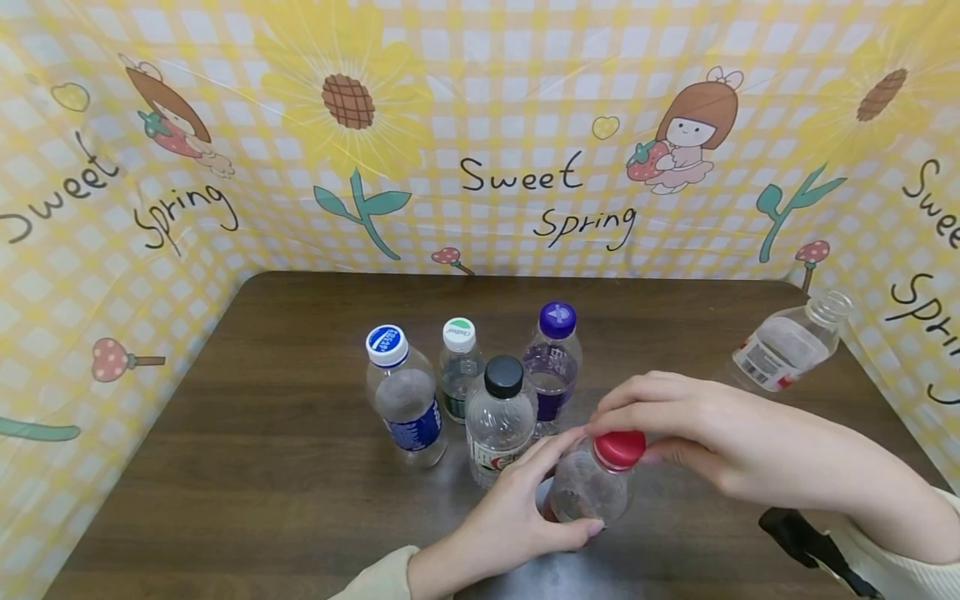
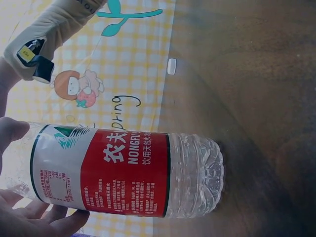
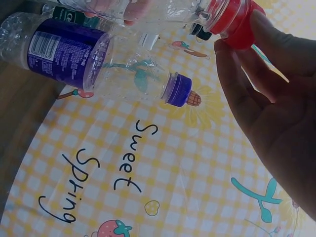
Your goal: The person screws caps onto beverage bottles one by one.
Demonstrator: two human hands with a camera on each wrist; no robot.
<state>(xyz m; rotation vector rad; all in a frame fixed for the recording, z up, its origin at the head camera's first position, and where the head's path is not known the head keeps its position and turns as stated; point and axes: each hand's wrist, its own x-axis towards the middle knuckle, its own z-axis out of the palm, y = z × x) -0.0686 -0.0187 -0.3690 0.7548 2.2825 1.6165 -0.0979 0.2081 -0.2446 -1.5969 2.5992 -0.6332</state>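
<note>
A clear plastic bottle (image 1: 588, 492) with a red cap (image 1: 620, 451) stands in front of the person. The left hand (image 1: 517, 510) grips its body, thumb on the near side and fingers round the far side. In the left wrist view the bottle's red and white label (image 2: 123, 173) shows. The right hand (image 1: 727, 433) pinches the red cap between thumb and fingertips; in the right wrist view the cap (image 3: 239, 24) sits on the bottle's neck. Just behind the left hand is a bottle with a black cap (image 1: 504, 377).
Behind stand a blue-labelled bottle (image 1: 408, 408), a small white-capped bottle (image 1: 460, 367) and a purple-capped bottle (image 1: 553, 367). An uncapped bottle (image 1: 787, 348) is at the right table edge. A small white object (image 2: 171, 66) lies on the table (image 1: 247, 467). A patterned cloth (image 1: 510, 100) walls the table.
</note>
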